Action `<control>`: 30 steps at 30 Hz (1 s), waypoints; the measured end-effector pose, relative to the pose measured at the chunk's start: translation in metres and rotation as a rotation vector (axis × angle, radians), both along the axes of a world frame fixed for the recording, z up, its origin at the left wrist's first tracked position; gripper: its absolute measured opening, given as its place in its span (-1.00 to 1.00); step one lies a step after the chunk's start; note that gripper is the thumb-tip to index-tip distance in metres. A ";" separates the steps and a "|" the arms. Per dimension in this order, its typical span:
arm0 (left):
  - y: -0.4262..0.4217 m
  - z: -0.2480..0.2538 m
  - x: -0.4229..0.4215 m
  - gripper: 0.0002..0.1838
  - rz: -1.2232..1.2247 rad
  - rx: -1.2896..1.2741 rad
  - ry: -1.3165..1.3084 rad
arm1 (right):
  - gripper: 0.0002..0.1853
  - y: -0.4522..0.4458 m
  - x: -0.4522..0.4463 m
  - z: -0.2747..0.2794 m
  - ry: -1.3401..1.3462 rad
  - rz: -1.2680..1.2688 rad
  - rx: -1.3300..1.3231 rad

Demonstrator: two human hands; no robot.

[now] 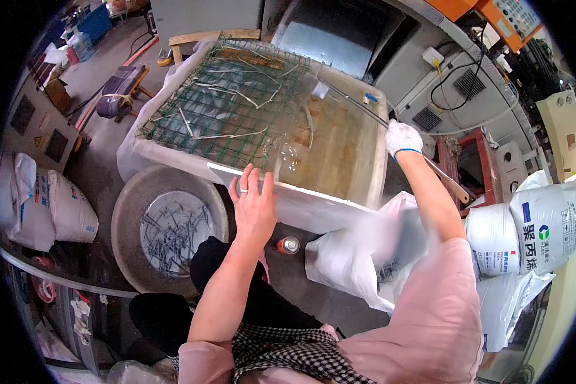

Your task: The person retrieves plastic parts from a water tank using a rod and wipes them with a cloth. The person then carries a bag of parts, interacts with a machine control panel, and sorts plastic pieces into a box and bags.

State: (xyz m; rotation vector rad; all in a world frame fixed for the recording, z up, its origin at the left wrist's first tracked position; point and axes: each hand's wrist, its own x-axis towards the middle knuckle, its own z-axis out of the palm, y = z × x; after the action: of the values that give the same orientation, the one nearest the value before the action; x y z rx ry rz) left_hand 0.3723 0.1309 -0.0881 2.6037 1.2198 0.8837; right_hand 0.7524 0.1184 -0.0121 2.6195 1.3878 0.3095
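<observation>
My right hand (404, 138), in a white knit glove, is closed around a long thin metal rod (355, 104). One end of the rod reaches over the water tub, and a wooden handle (456, 189) shows past the hand on the other side. What is at the far tip is unclear. My bare left hand (255, 203), a ring on one finger, lies with fingers stretched out at the near rim of the white tub (201, 168). Cloudy water fills the tub. Green wire mesh (233, 102) covers its left part, with several pale thin strips (237, 134) on it.
A round basin (129, 224) with dark slender pieces stands left of my legs. An open white bag (345, 262) and a small can (288, 245) are on the floor. Full sacks (544, 224) stack at the right. Machine housings (454, 83) stand behind the tub.
</observation>
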 end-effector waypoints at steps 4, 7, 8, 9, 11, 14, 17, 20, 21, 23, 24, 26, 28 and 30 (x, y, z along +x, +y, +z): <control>-0.001 0.000 0.002 -0.43 0.005 0.015 0.000 | -0.69 -0.025 0.011 0.006 0.013 -0.056 -0.067; -0.002 0.003 0.004 -0.44 -0.002 0.010 -0.002 | -0.72 -0.051 0.012 0.019 0.028 -0.075 -0.059; -0.004 0.003 0.004 -0.44 -0.003 0.002 0.004 | -0.72 -0.053 0.013 0.021 0.030 -0.078 -0.059; -0.005 0.005 0.005 -0.44 -0.008 0.001 0.007 | -0.71 -0.055 0.013 0.022 0.046 -0.090 -0.077; -0.006 0.007 0.007 -0.44 -0.012 -0.002 0.019 | -0.70 -0.057 0.027 0.010 0.046 -0.079 -0.082; -0.006 0.008 0.009 -0.44 -0.006 0.007 0.025 | -0.69 -0.051 0.030 0.005 0.062 -0.045 -0.133; -0.007 0.008 0.010 -0.48 0.015 0.002 0.046 | -0.67 -0.034 0.027 0.017 0.046 -0.065 -0.159; -0.006 0.008 0.010 -0.48 0.011 -0.005 0.035 | -0.66 -0.020 0.016 0.038 -0.001 -0.081 -0.188; -0.006 0.007 0.010 -0.48 0.012 -0.006 0.036 | -0.66 -0.015 0.015 0.041 -0.005 -0.081 -0.213; -0.005 0.006 0.010 -0.48 0.010 -0.004 0.029 | -0.66 -0.006 0.021 0.039 -0.007 -0.078 -0.239; -0.005 0.006 0.011 -0.48 0.013 -0.004 0.030 | -0.66 -0.002 0.025 0.034 0.005 -0.083 -0.252; -0.005 0.006 0.011 -0.47 0.016 -0.006 0.008 | -0.65 0.001 0.034 0.028 0.018 -0.083 -0.266; -0.006 0.007 0.011 -0.46 0.021 -0.011 0.009 | -0.64 0.002 0.032 0.031 0.074 -0.130 -0.342; -0.006 0.008 0.010 -0.46 0.022 -0.019 0.006 | -0.62 -0.001 0.039 0.032 0.115 -0.150 -0.371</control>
State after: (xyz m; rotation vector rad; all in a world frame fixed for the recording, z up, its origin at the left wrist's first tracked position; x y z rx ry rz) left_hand 0.3823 0.1249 -0.0802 2.5847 1.2544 0.8645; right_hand 0.7916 0.1179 0.0198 2.4393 1.1405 -0.1107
